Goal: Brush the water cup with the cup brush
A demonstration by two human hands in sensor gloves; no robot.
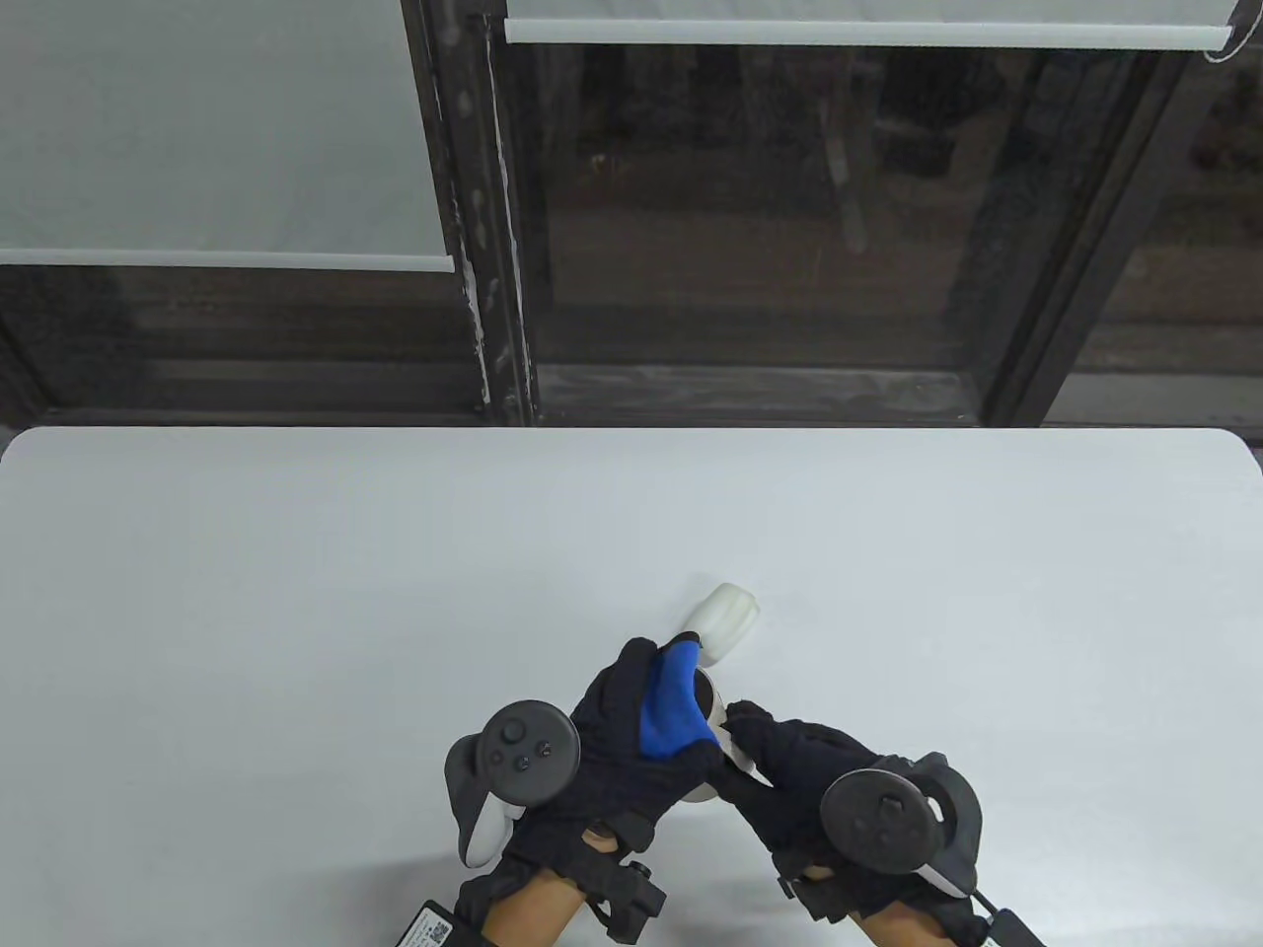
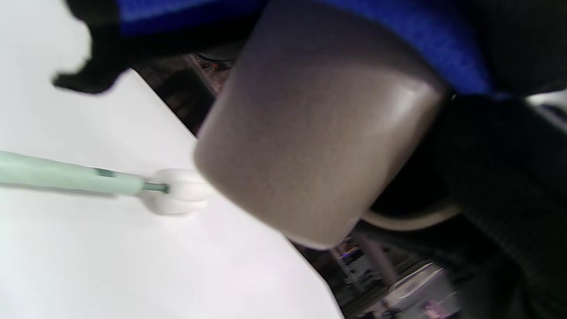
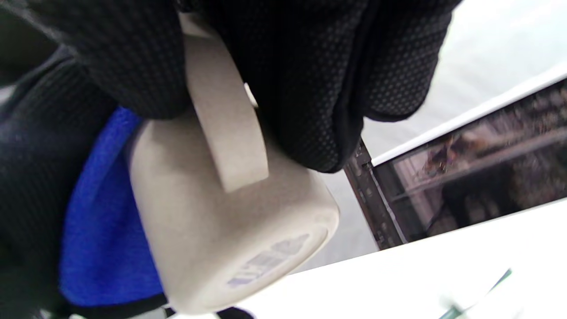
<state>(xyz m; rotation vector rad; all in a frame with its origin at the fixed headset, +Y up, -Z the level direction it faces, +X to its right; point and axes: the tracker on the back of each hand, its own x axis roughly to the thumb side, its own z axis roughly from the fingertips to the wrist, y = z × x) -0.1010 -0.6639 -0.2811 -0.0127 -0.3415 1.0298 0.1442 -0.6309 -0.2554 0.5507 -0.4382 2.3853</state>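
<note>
The beige water cup (image 1: pixel 728 735) is held between both hands, near the table's front middle. My left hand (image 1: pixel 676 705), in a glove with a blue patch, wraps the cup's body (image 2: pixel 310 141). My right hand (image 1: pixel 765 745) grips the cup's handle (image 3: pixel 230 128) with its fingers (image 3: pixel 310 66). The cup is tilted, and its base with a label (image 3: pixel 266 261) shows. The cup brush lies on the table just beyond the hands. Its white sponge head (image 1: pixel 725 617) shows, and the pale green handle (image 2: pixel 66 177) is seen in the left wrist view. Neither hand touches the brush.
The white table (image 1: pixel 296 592) reaches a far edge below a dark window frame (image 1: pixel 493 247) with roller blinds. Nothing else lies on it besides the brush.
</note>
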